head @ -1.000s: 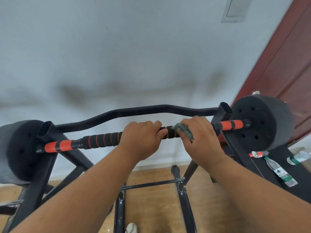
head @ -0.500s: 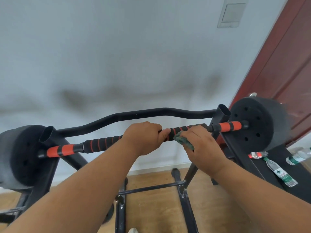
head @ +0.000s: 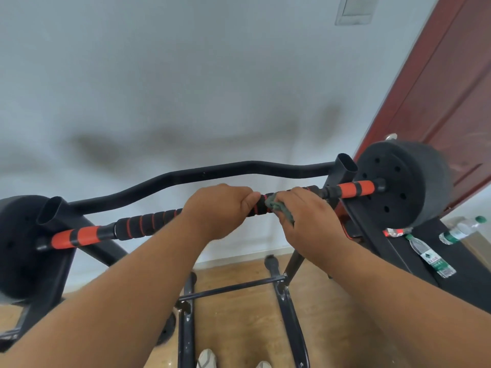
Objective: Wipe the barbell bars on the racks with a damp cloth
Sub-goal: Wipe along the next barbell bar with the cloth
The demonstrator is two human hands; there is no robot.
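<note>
A barbell bar (head: 148, 223) with black foam grip, red rings and orange ends rests across a black rack (head: 345, 166), tilted up to the right. My left hand (head: 218, 208) is closed around the bar near its middle. Just to its right, my right hand (head: 305, 211) presses a dark green cloth (head: 276, 207) against the bar. Black weight plates sit on both ends, one at the right (head: 406, 181) and one at the left (head: 16, 245). Much of the cloth is hidden under my fingers.
A curved black rack bar (head: 239, 168) runs behind the barbell. The rack's legs and crossbar (head: 231, 288) stand on a wooden floor. Two plastic bottles (head: 430, 258) lie on a black bench at right. A red door (head: 438, 102) is at right, a grey wall ahead.
The view has drifted slightly, so the bar looks more tilted. My right hand with the cloth has slid a little along the bar, staying beside my left hand.
</note>
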